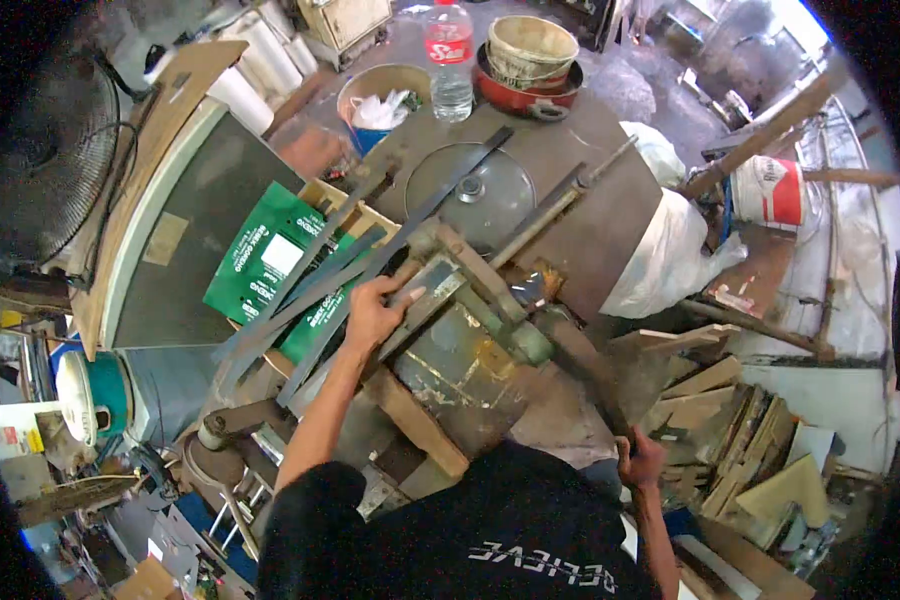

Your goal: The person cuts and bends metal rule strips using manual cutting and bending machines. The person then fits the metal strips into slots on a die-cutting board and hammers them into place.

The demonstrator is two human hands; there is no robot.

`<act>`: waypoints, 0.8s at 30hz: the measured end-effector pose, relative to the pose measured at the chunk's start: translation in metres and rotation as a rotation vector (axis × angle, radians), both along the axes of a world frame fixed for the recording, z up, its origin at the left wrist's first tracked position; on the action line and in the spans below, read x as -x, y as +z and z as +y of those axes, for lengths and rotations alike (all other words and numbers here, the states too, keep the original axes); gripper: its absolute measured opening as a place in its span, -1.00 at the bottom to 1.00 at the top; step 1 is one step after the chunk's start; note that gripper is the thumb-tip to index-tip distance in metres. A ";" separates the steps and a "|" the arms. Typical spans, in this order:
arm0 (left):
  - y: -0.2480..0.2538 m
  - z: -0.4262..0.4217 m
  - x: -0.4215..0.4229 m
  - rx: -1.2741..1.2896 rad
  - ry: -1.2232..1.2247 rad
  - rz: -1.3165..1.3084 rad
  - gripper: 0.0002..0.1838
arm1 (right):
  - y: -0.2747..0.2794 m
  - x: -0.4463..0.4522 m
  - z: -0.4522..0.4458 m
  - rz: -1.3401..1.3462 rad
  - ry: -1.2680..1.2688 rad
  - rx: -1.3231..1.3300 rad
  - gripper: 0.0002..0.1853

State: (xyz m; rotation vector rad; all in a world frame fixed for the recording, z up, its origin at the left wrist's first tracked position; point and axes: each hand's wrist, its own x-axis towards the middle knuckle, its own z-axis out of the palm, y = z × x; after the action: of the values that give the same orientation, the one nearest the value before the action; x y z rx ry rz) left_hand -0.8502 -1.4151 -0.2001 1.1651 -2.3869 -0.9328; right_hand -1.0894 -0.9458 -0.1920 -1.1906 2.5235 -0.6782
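A heavy, worn lever shear [450, 345] with chipped green-grey paint stands in front of me. My left hand [375, 312] is closed at its left side, gripping a flat metal strip [315, 385] near the jaw. The thumb lies along the machine's top edge, and part of the strip is hidden under the fingers. Low on the right, my right hand [642, 460] wraps round the end of a long dark lever handle [595, 375] that slopes down from the shear. More long metal strips [435, 200] lie across the table beside my left hand.
Behind the shear, a round table [595, 150] carries a glass lid [470, 187], a water bottle [451, 70] and a red pot [530, 95]. A green printed carton [260, 255] lies left. White plastic bags [660, 255] and stacked wood offcuts [720, 430] are right; a fan [45, 160] stands far left.
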 end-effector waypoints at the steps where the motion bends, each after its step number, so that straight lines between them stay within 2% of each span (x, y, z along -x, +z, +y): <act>1: 0.005 0.004 -0.005 -0.018 0.090 0.130 -0.60 | 0.003 -0.003 0.001 -0.015 -0.029 -0.040 -0.67; 2: 0.015 0.003 -0.015 -0.060 0.141 0.001 -0.65 | 0.004 0.000 -0.004 -0.011 -0.040 -0.011 -0.67; 4: 0.000 -0.005 -0.041 0.109 0.145 0.012 -0.71 | 0.013 -0.002 -0.011 0.086 -0.001 0.058 -0.69; 6: 0.043 0.014 -0.041 0.105 0.149 0.055 -0.73 | 0.036 -0.009 -0.020 0.018 -0.071 0.102 -0.72; 7: 0.075 0.021 -0.030 0.073 0.157 0.107 -0.75 | 0.061 -0.013 -0.029 0.119 -0.070 0.211 -0.71; 8: 0.114 0.047 -0.012 0.022 0.089 0.215 -0.76 | 0.087 -0.022 -0.031 0.218 -0.078 0.296 -0.69; 9: 0.147 0.072 0.000 -0.176 -0.041 0.178 -0.72 | 0.112 -0.030 -0.033 0.114 -0.133 0.363 -0.65; 10: 0.193 0.114 0.021 -0.439 -0.257 0.247 -0.64 | 0.136 -0.037 -0.034 0.028 -0.199 0.431 -0.60; 11: 0.213 0.147 0.033 -0.527 -0.454 0.126 -0.57 | 0.158 -0.046 -0.031 -0.103 -0.222 0.531 -0.59; 13: 0.230 0.223 0.069 -0.670 -0.709 0.149 -0.54 | 0.190 -0.059 -0.011 -0.275 -0.244 0.717 -0.59; 16: 0.193 0.319 0.103 -0.895 -1.086 0.026 -0.49 | 0.190 -0.082 0.060 -0.537 -0.393 1.052 -0.63; 17: 0.199 0.372 0.109 -0.930 -1.121 0.071 -0.58 | 0.201 -0.097 0.101 -0.608 -0.575 1.022 -0.68; 18: 0.192 0.413 0.109 -0.942 -1.235 0.024 -0.58 | 0.197 -0.119 0.142 -0.542 -0.676 1.062 -0.68; 20: 0.176 0.504 0.102 -0.447 -1.275 0.122 -0.70 | 0.180 -0.166 0.226 -0.328 -0.845 1.246 -0.74; 21: 0.182 0.567 0.083 -0.452 -1.202 0.271 -0.75 | 0.164 -0.194 0.264 -0.221 -1.014 1.231 -0.76; 22: 0.181 0.621 0.064 -0.492 -1.191 0.267 -0.76 | 0.156 -0.222 0.301 -0.109 -1.065 1.341 -0.78; 24: 0.161 0.719 0.032 -0.491 -1.383 0.388 -0.80 | 0.166 -0.289 0.377 -0.105 -1.254 1.574 -0.81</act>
State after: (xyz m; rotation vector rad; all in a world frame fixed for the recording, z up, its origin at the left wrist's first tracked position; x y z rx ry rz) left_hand -0.8818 -0.6965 -0.0395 -0.7998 -2.4409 -1.9145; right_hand -0.8004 -0.5688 -0.0261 0.6206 2.0194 -3.0594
